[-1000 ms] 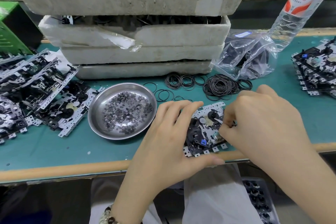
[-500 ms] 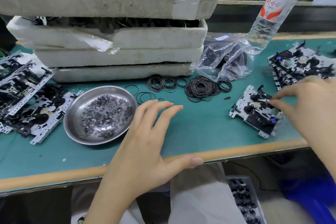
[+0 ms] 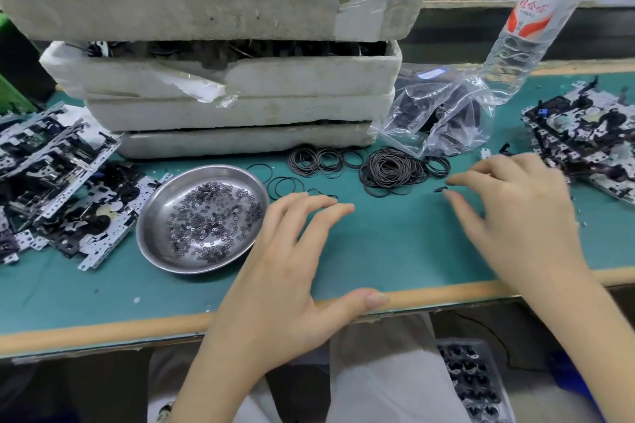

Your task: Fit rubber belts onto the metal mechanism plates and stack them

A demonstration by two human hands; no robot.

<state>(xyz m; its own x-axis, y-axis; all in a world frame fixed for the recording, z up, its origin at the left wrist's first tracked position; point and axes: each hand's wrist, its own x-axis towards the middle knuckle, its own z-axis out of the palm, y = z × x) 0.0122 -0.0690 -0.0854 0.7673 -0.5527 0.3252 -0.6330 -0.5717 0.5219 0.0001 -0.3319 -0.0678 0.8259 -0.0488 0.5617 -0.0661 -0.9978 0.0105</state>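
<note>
**Both hands empty; belts loose at the back of the worktop**

The rubber belts [image 3: 391,170] lie in a loose black heap on the green worktop [image 3: 395,244], towards its back edge and a little right of the middle. Smaller clusters and a few single rings trail off to the left of the heap. At the right edge sits a stack of plates [image 3: 591,144], black parts showing on white metal. A wider, untidy pile of plates [image 3: 58,182] covers the left end.

Your right hand [image 3: 515,213] hovers between the belt heap and the right-hand stack, with its fingers loosely spread and gripping nothing. A small black piece [image 3: 439,189] lies on the mat just beside its fingertips. Your left hand [image 3: 285,268] is near the front edge, palm down and fingers splayed, holding nothing, and its thumb reaches over the wooden lip.

Left of that hand stands a steel dish [image 3: 202,216] holding many tiny dark rings. Behind the dish and the belts rise stacked foam trays [image 3: 226,79]. A clear plastic bag [image 3: 443,113] of dark parts lies beside them, and a water bottle [image 3: 529,21] stands at the back right.
</note>
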